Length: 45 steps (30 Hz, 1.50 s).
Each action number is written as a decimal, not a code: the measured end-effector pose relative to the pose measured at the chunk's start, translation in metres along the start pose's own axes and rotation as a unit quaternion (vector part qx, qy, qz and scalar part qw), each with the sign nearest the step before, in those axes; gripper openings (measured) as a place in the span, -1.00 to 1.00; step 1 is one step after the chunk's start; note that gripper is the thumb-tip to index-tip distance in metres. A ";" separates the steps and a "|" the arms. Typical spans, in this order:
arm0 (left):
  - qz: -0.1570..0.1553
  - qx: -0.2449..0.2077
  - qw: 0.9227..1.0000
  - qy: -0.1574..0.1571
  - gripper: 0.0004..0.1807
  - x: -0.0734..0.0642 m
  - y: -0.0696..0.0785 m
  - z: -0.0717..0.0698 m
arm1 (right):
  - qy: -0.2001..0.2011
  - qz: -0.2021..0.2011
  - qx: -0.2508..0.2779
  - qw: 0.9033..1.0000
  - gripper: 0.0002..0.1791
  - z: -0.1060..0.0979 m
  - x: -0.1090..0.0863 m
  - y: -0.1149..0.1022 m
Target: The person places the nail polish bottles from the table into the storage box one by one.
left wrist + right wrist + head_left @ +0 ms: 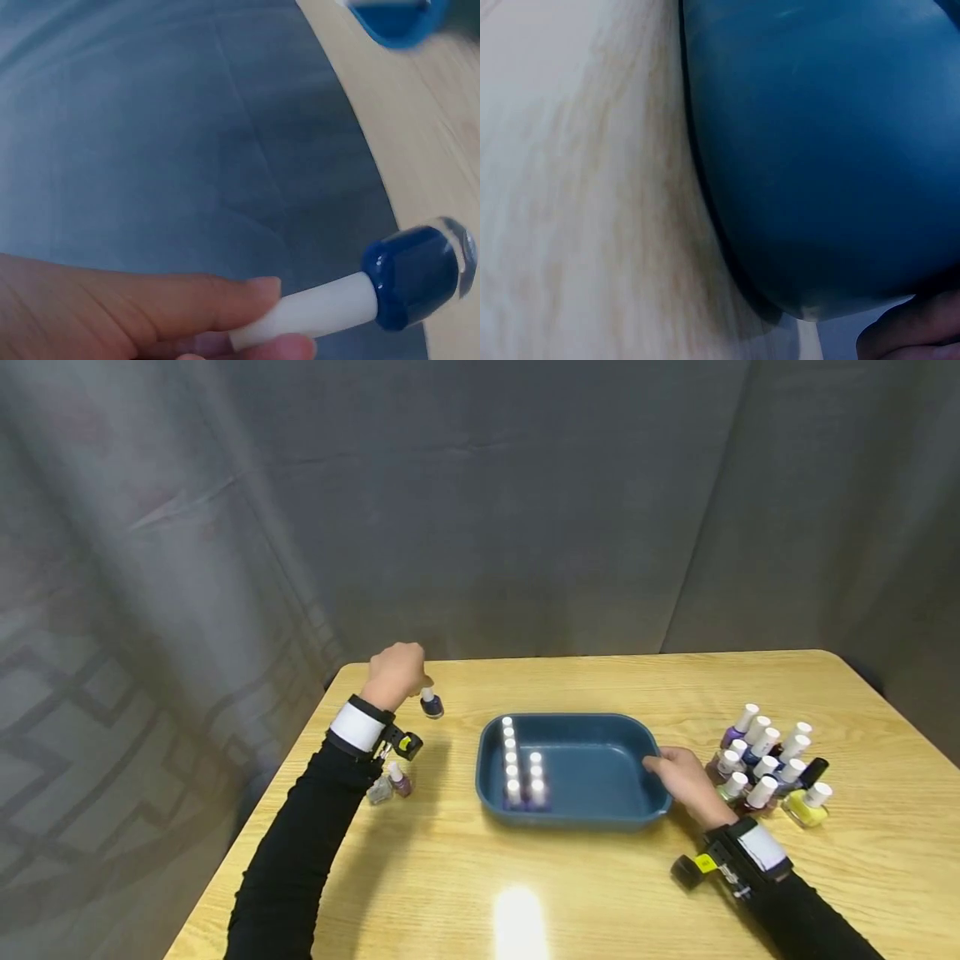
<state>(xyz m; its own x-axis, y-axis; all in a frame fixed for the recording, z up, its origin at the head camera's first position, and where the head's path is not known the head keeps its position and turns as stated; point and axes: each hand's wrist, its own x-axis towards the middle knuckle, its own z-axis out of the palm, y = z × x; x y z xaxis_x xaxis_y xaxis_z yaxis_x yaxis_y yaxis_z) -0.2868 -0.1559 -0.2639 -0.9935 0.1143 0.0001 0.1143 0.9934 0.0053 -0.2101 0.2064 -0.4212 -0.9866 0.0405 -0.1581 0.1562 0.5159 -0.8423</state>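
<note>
My left hand pinches the white cap of a dark blue nail polish bottle, held above the table left of the tray. In the left wrist view the thumb and fingers grip that cap, with the blue bottle pointing away to the right. My right hand holds the right rim of the blue tray, thumb over the edge. Inside the tray, nail polish bottles with white caps stand in a long row at the left, and a shorter row stands beside it.
Two bottles, one clear and one mauve, are on the table near the left wrist. Right of the tray stands a cluster of several bottles, with a yellow one at its near edge. A grey curtain hangs behind the table.
</note>
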 end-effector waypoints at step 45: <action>0.184 -0.066 0.980 -0.040 -0.88 -0.022 0.121 0.073 | 0.007 -0.007 0.003 1.000 -0.72 0.000 0.003 0.001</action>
<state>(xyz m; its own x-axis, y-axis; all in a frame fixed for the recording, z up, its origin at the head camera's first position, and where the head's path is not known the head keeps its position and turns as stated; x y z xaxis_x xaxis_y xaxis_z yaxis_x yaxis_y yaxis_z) -0.2515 -0.0381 -0.3361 -0.8811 0.4700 -0.0516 0.4586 0.8760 0.1491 -0.2126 0.2073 -0.4224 -0.9892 0.0465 -0.1392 0.1432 0.5116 -0.8472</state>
